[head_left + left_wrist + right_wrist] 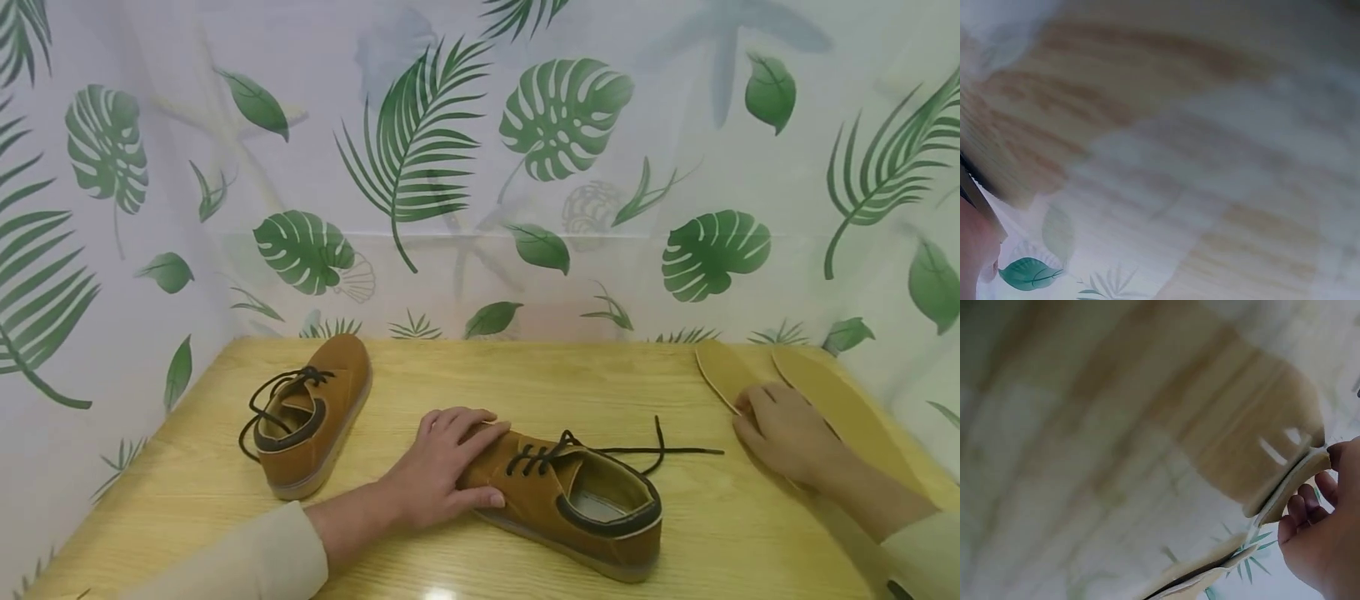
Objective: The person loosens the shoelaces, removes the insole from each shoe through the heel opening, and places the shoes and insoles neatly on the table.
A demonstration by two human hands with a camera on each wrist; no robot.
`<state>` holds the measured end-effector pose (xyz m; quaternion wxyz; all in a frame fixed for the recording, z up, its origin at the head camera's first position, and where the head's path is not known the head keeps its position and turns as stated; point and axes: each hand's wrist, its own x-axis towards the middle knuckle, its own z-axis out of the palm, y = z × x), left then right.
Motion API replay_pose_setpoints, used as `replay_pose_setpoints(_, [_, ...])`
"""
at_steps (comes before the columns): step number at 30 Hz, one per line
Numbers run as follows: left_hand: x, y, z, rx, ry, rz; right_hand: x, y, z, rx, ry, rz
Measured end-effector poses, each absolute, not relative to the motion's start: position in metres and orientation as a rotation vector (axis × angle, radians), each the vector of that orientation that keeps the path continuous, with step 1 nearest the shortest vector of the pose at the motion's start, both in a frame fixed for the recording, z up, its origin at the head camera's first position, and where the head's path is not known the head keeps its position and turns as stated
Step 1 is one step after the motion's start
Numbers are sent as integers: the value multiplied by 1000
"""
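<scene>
A brown lace-up shoe (525, 487) with black laces lies on its sole in the middle of the table, its opening toward the right. My left hand (442, 467) holds it by the toe, thumb on the near side and fingers over the top. At the right, my right hand (787, 433) grips the edge of a tan insole (723, 371); the right wrist view shows fingers and thumb at the edge of that insole (1300, 478). A second insole (847, 408) lies just to its right. Only a sliver of my left hand (975, 256) shows in the left wrist view.
Another brown shoe (318, 425) stands at the left, its black laces hanging loosely over the opening. One long lace (675, 451) of the middle shoe stretches rightward across the wooden table (420, 367). A leaf-printed cloth (450, 283) rises behind and at the sides.
</scene>
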<state>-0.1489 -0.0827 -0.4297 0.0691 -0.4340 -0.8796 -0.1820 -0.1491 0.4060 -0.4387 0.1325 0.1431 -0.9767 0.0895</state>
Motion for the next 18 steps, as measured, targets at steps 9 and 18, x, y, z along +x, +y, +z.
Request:
replay_pose_setpoints(9, [-152, -83, -429, -1178, -2665, -604, -152, 405, -446, 409, -2813, 297])
replay_pose_setpoints(18, [-153, -82, -432, -1048, -2662, -701, -154, 404, -445, 380, -2805, 289])
